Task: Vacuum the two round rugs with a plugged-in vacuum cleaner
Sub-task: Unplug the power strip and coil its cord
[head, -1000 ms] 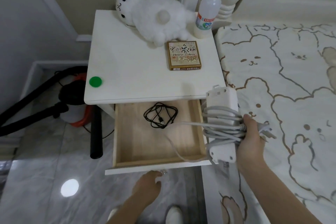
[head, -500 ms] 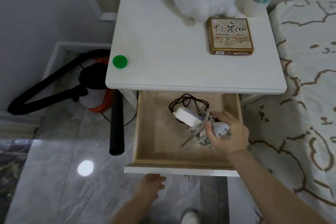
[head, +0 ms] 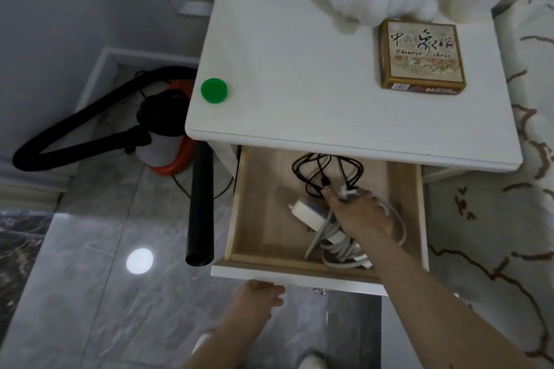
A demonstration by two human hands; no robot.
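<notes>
White power strip [head: 302, 210] lay in our open wooden drawer [head: 263, 234] under our right hand [head: 358, 214], fingers curled around its plug [head: 347, 191], while our left hand [head: 254, 298], loosely curled, held nothing below the drawer front.

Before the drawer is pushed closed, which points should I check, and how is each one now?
1. Power strip fully inside drawer: ok.
2. Grey cord below the rim: cannot tell.
3. Right hand out of the drawer: not ok, it holds the plug.
4. Left hand at the drawer front: ok.
5. Black cable inside: ok.
</notes>
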